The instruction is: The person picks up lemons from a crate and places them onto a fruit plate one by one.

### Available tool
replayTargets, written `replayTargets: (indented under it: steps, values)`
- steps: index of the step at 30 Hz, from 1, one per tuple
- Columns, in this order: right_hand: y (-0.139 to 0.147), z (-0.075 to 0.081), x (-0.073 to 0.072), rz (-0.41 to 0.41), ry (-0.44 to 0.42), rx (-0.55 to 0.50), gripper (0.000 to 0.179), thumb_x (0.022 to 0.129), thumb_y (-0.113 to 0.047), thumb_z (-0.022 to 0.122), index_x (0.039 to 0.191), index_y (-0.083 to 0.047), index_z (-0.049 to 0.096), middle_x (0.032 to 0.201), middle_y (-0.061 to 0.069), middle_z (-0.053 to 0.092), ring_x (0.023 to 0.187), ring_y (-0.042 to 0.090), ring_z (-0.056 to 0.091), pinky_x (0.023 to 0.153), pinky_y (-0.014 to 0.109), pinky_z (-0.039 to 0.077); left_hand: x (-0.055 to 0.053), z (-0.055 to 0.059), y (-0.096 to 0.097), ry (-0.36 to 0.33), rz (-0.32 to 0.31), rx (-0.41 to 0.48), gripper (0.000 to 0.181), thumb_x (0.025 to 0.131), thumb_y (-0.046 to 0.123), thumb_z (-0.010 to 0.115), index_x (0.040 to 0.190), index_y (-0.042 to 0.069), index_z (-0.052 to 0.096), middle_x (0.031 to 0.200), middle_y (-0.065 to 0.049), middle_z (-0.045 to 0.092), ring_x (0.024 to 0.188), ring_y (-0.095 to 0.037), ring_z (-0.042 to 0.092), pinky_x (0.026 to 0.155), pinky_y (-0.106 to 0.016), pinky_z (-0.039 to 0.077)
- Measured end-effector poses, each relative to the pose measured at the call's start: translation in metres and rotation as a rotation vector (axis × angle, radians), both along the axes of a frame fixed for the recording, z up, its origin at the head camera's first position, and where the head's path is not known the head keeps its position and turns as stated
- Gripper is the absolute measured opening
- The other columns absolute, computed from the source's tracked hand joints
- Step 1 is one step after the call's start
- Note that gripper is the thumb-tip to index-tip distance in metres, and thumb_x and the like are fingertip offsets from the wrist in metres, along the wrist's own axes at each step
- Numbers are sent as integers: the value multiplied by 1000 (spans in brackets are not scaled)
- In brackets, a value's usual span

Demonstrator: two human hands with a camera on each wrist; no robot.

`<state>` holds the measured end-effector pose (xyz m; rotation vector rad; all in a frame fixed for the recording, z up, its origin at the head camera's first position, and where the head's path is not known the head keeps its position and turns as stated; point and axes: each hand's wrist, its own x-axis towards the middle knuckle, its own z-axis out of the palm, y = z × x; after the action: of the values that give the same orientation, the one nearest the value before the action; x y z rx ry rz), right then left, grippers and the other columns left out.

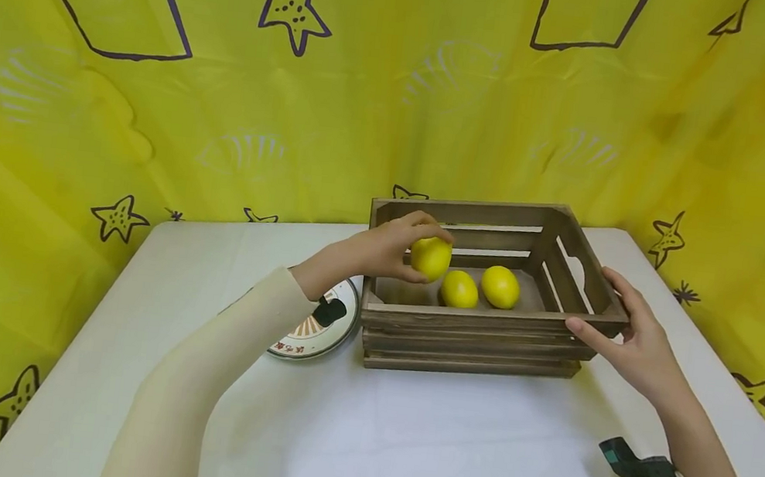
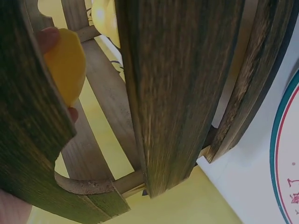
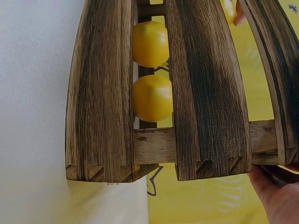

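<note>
A brown slatted wooden crate (image 1: 472, 322) stands on the table. Two lemons lie inside, a left one (image 1: 459, 289) and a right one (image 1: 500, 287); both show through the slats in the right wrist view. My left hand (image 1: 395, 248) pinches a third lemon (image 1: 431, 259) between thumb and fingers, over the crate's left part. In the left wrist view, crate slats partly hide this held lemon (image 2: 67, 67). At the crate's front right corner, my right hand (image 1: 640, 347) grips the edge, thumb on the front rim and fingers around the right end.
Left of the crate, a white plate (image 1: 347, 312) with a dark green rim and red lettering sits close by, partly covered by my left arm. A white cloth covers the table (image 1: 403, 443). Behind it hangs a yellow curtain (image 1: 368, 112) printed with starfish and shells.
</note>
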<state>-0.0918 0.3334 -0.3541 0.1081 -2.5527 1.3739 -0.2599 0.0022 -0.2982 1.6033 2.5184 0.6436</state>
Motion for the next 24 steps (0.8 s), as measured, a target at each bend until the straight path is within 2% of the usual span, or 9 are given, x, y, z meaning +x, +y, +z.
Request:
replayTargets:
  steps: [2,4,10,15,24]
  values:
    - [0,0,0,3,6,-2,84,92,-7,66,158,-18,15,156,25,17,129,6,32,91,-3,26,0,-1,0,-7,11,30,57,82,14,79,134,10,54,136,-18,45,119,-29,49,94,-32,50]
    - [-1,0,0,1,7,0,84,92,-8,66,158,-20,15,156,24,18,127,3,32,91,-3,26,0,-2,-1,-14,27,56,58,82,14,79,134,10,54,137,-17,44,122,-28,48,96,-32,48]
    - [-1,0,2,-5,-3,12,84,93,-11,66,157,-24,15,158,22,17,131,5,31,90,-3,25,0,-5,-1,1,67,138,59,82,15,79,136,11,54,138,-16,43,123,-28,47,95,-29,49]
    - [1,0,2,-16,-9,31,83,93,-13,67,158,-24,16,157,23,19,126,-1,32,88,-3,25,3,-6,-2,30,87,228,60,81,15,81,134,10,55,136,-15,45,127,-28,44,96,-29,48]
    - [-1,0,0,-6,10,20,83,92,-10,67,157,-23,17,157,21,20,123,-4,32,90,-3,25,13,-10,-5,19,154,357,60,79,14,83,132,10,56,135,-13,46,126,-26,46,100,-30,46]
